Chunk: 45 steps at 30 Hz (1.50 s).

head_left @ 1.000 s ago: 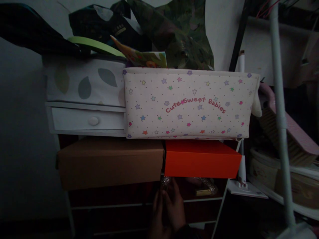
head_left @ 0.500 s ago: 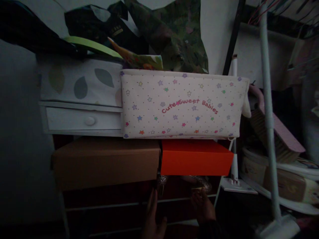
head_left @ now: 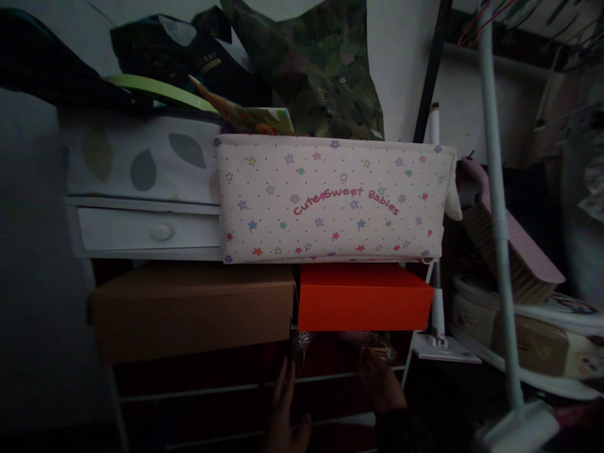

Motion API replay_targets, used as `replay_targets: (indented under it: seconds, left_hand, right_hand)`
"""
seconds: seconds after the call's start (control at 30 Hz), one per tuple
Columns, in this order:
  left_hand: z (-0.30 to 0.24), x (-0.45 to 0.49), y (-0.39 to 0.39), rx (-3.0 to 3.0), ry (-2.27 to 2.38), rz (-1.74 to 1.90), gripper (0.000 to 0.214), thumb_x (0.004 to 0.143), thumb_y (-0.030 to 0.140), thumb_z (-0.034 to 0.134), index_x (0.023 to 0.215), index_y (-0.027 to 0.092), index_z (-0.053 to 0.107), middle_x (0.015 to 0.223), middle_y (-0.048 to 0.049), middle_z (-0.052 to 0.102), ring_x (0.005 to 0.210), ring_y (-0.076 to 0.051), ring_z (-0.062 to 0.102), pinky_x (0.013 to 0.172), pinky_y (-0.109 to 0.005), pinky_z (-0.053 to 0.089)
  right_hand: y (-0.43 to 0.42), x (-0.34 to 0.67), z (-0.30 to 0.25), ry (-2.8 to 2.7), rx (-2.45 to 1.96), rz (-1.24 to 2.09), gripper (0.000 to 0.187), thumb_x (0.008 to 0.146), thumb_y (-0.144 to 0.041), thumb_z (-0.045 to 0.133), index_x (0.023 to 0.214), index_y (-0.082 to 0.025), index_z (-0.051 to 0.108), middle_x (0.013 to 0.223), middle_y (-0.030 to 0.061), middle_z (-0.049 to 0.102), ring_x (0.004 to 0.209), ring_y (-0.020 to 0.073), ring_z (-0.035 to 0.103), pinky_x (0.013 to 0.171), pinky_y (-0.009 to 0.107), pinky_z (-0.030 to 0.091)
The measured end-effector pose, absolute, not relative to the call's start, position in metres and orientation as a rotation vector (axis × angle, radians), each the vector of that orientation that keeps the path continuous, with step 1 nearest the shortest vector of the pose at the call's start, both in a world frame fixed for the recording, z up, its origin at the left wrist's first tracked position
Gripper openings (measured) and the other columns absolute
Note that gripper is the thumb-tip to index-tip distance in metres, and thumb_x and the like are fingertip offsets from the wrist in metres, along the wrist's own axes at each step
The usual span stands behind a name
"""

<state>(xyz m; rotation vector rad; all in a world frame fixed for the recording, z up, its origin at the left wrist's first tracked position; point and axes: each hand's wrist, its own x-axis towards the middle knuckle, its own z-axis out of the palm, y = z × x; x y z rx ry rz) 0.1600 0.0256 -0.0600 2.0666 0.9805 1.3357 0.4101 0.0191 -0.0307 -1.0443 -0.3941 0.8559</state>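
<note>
Below the red box, on the right half of a dim shelf rack, a glittery shoe is lying partly hidden, its gold heel showing under the box's near edge. The person's right hand is resting nearest to it, fingertips overlapping the heel in the view; the gloom is blurring the contact, so whether the fingers are gripping the heel or only touching it cannot be told. From that hand the shoe is lying on the far side, slightly right, and the visible heel is running roughly left to right, across the fingertips; the box and the hand are hiding the long axis of the whole shoe. Well apart on the left, the left hand is hanging open with nothing visible in it, its thumb spreading to the right and its straight fingers pointing to the far side. Just beside those fingertips, a little farther and to the right, a second glittery piece is showing near the gap between the red box and a brown box. Above both boxes, a star-printed fabric bin is sitting.
</note>
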Motion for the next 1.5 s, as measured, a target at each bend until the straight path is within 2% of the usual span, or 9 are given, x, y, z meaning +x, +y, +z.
replay_targets:
  seconds: [0.1,0.23,0.47,0.7,0.83,0.97,1.23,1.4,1.5]
  left_hand:
    - [-0.06,0.162,0.025,2.079,0.992,1.377,0.072,0.081,0.015,0.045,0.146,0.026,0.017,0.159,-0.0056,0.009,0.143,-0.026,0.016,0.114,-0.046,0.024]
    - [-0.061,0.165,0.025,2.095,0.997,1.439,0.068,0.083,0.02,0.043,0.146,0.027,0.019,0.158,-0.0052,0.013,0.142,-0.027,0.019,0.113,-0.047,0.025]
    - [-0.056,0.167,0.021,2.133,0.997,1.453,0.066,0.083,0.019,0.042,0.146,0.026,0.02,0.158,-0.0066,0.014,0.142,-0.028,0.02,0.112,-0.05,0.027]
    - [-0.061,0.174,0.02,2.164,0.903,1.467,0.067,0.081,0.02,0.045,0.145,0.024,0.025,0.153,-0.0095,0.029,0.139,-0.028,0.029,0.11,-0.047,0.032]
    - [-0.068,0.175,0.023,2.117,0.813,1.372,0.071,0.078,0.021,0.049,0.145,0.022,0.027,0.151,-0.0113,0.034,0.139,-0.027,0.03,0.112,-0.045,0.03]
    - [-0.072,0.175,0.027,2.041,0.648,1.276,0.076,0.075,0.022,0.052,0.146,0.019,0.025,0.154,-0.0126,0.027,0.142,-0.028,0.022,0.115,-0.046,0.023]
    - [-0.076,0.178,0.038,1.887,0.432,1.146,0.087,0.069,0.017,0.056,0.147,0.022,0.017,0.159,-0.0059,0.012,0.145,-0.025,0.009,0.118,-0.045,0.011]
    - [-0.073,0.179,0.039,1.84,0.514,1.075,0.099,0.058,0.003,0.051,0.147,0.027,0.015,0.159,-0.0003,0.01,0.145,-0.021,0.008,0.118,-0.041,0.009]
    - [-0.071,0.178,0.039,1.834,0.509,1.048,0.098,0.06,0.003,0.053,0.147,0.028,0.016,0.159,0.0004,0.011,0.144,-0.02,0.009,0.118,-0.039,0.009]
  right_hand:
    - [0.018,0.409,-0.022,-0.279,-0.945,0.99,0.029,0.075,-0.05,0.058,0.08,-0.021,0.06,0.084,0.0051,0.067,0.087,0.0212,0.067,0.088,0.041,0.053]
    - [0.017,0.408,-0.014,-0.204,-0.869,1.047,0.017,0.072,-0.036,0.065,0.08,-0.021,0.059,0.079,0.0014,0.067,0.081,0.0169,0.068,0.091,0.036,0.052]
    - [0.015,0.376,-0.013,-0.343,-0.894,1.026,0.043,0.048,-0.034,0.085,0.079,-0.019,0.058,0.081,-0.0001,0.068,0.083,0.019,0.067,0.087,0.038,0.054]
    - [0.018,0.333,-0.025,-0.649,-1.066,0.806,0.039,0.055,-0.041,0.081,0.077,-0.018,0.059,0.07,-0.0006,0.066,0.072,0.0181,0.063,0.07,0.031,0.051]
    - [0.017,0.321,-0.026,-0.861,-1.154,0.674,0.033,0.063,-0.039,0.075,0.085,-0.019,0.06,0.082,0.0033,0.069,0.08,0.0203,0.064,0.077,0.031,0.048]
    - [0.019,0.314,-0.027,-0.964,-1.257,0.57,0.029,0.071,-0.043,0.066,0.088,-0.021,0.057,0.088,0.0054,0.07,0.084,0.0222,0.065,0.079,0.032,0.048]
    - [0.023,0.306,-0.028,-1.113,-1.437,0.453,0.023,0.079,-0.043,0.055,0.092,-0.023,0.055,0.087,0.0057,0.07,0.078,0.0224,0.067,0.072,0.031,0.049]
    - [0.024,0.303,-0.026,-1.175,-1.501,0.418,0.025,0.082,-0.043,0.05,0.098,-0.025,0.054,0.089,0.0051,0.07,0.081,0.0221,0.067,0.073,0.03,0.048]
    - [0.027,0.304,-0.024,-1.181,-1.53,0.411,0.024,0.082,-0.043,0.049,0.096,-0.025,0.054,0.087,0.0046,0.07,0.078,0.0218,0.067,0.074,0.03,0.048]
